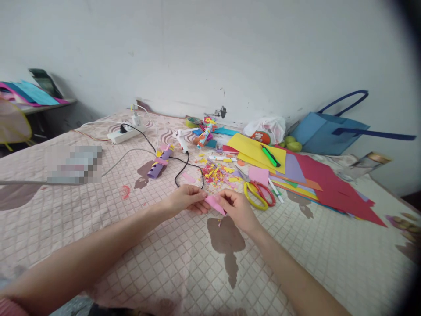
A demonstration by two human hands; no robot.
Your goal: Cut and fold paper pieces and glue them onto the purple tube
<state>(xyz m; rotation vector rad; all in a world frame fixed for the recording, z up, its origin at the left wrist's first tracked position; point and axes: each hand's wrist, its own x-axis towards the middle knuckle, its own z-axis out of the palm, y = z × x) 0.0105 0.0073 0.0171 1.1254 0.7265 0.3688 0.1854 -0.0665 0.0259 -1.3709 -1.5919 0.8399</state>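
Note:
A small pink paper piece [214, 203] is pinched between both of my hands, just above the quilted bedspread [296, 254]. My left hand [187, 198] grips its left end with the fingertips. My right hand [237, 207] grips its right end. Just beyond my right hand lie yellow and red scissors [258, 194]. A pile of small coloured paper scraps [215, 172] lies directly behind my hands. A black cord [184, 169] curls past my left hand.
Coloured paper sheets [315, 180] with a green marker [270, 156] spread to the right. A glue gun [182, 141], a purple paper roll [159, 166], a power strip [126, 133], a blue bag [327, 131], a white plastic bag [268, 128] and green fruits [292, 143] sit further back.

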